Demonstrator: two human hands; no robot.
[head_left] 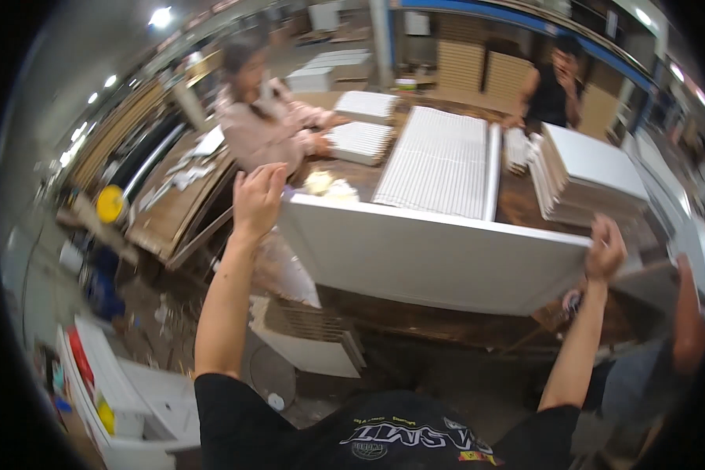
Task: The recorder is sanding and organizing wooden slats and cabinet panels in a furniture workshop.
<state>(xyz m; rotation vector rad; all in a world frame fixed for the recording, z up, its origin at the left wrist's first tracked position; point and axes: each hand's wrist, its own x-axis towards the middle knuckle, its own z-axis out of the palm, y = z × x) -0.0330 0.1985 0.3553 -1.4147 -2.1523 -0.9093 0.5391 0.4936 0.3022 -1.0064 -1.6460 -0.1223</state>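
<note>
Both hands lift a large white panel [435, 254] above the wooden counter [517, 205]. Left hand [257, 200] rests against the panel's upper left corner, fingers spread wide, its grip hard to judge. Right hand [605, 249] is curled tight around the right edge. Behind it lie a slatted white board [439, 160] and a stack of white panels [583, 172].

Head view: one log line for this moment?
left hand: at white panel left corner | right hand: gripping right corner | panel: lifted over workbench
</note>
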